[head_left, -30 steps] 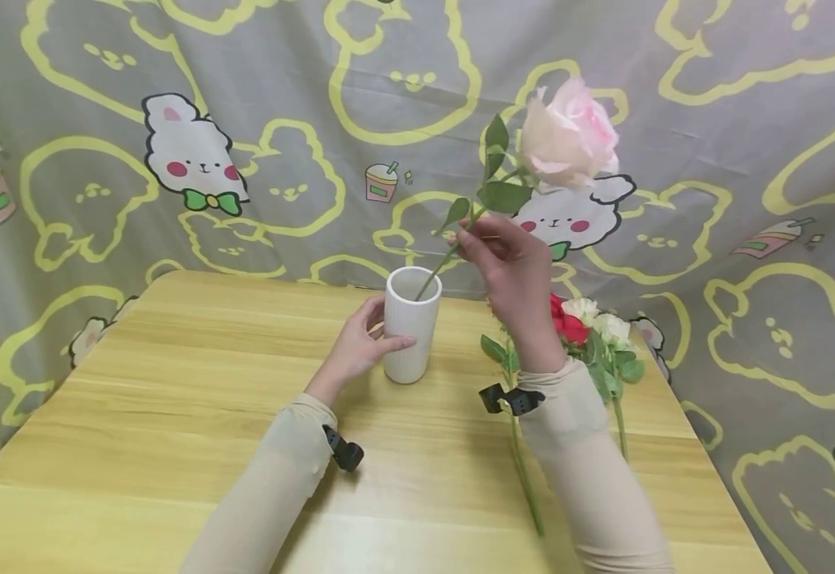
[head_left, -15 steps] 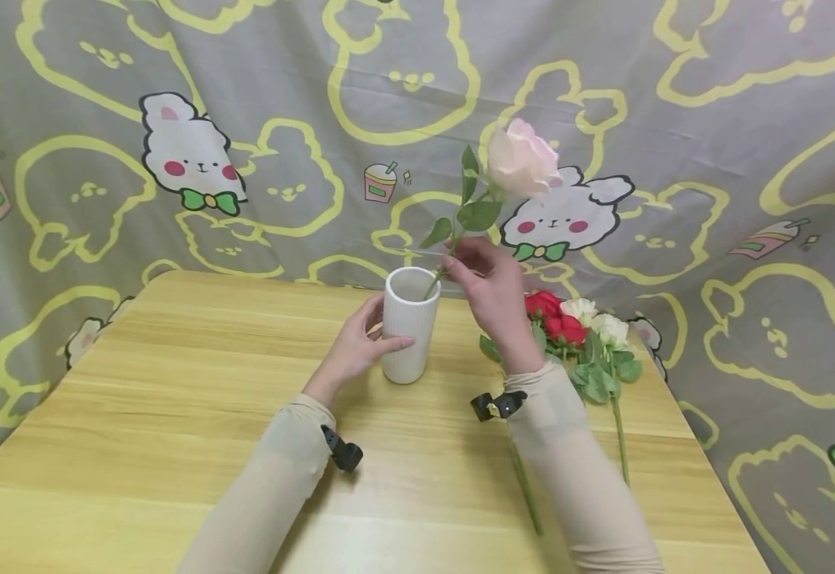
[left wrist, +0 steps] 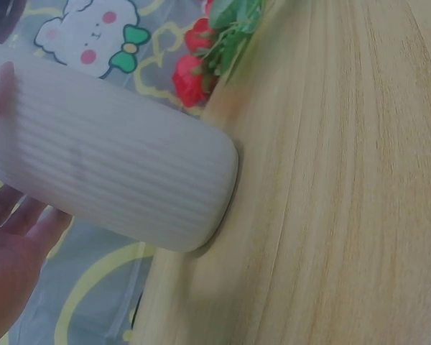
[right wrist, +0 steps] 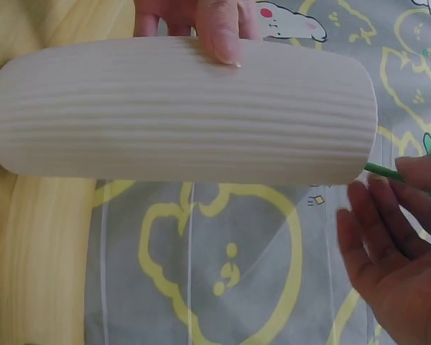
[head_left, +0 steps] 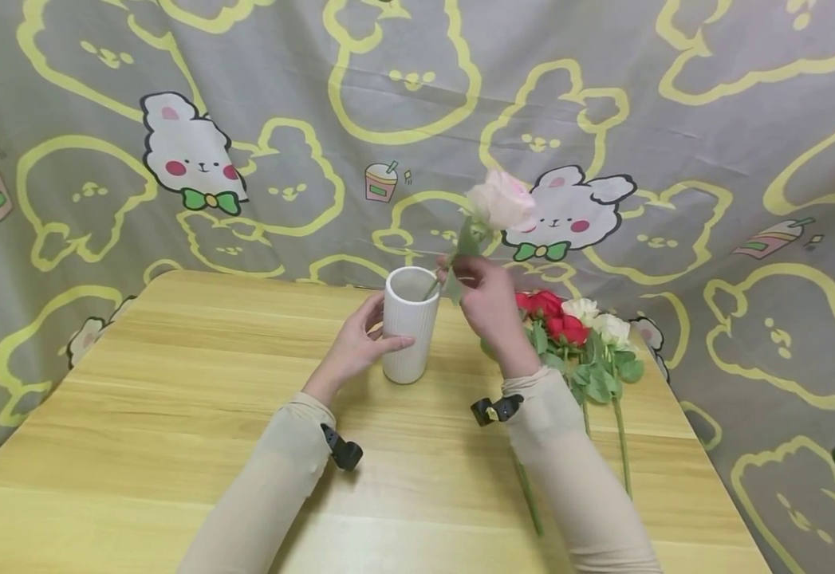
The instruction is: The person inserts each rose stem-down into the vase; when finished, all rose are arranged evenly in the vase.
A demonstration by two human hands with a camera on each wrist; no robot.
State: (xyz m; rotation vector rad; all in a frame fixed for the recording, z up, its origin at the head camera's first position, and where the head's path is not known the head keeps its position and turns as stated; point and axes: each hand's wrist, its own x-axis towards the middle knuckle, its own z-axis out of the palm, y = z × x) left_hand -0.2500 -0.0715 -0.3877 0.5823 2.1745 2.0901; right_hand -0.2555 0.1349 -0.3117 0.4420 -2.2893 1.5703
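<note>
A white ribbed vase (head_left: 408, 339) stands upright on the wooden table, and my left hand (head_left: 356, 343) holds it from the left with the thumb across its front. In the right wrist view the left thumb lies on the vase's (right wrist: 179, 115) ribbed side. My right hand (head_left: 489, 307) pinches the stem of a pale pink rose (head_left: 501, 199) just above the vase's mouth. The stem's lower end is inside the vase, hidden by its wall. The rose's head leans up to the right. In the right wrist view a bit of green stem (right wrist: 384, 171) shows between rim and fingers.
Several red roses (head_left: 566, 327) and white roses (head_left: 611, 328) lie on the right of the table (head_left: 173, 414), their stems pointing toward the front. Behind the table hangs a grey curtain (head_left: 281, 72) with cartoon prints.
My right hand has moved down and left with the pink rose, and the stem has sunk deeper into the vase. The left hand and the vase have stayed in place.
</note>
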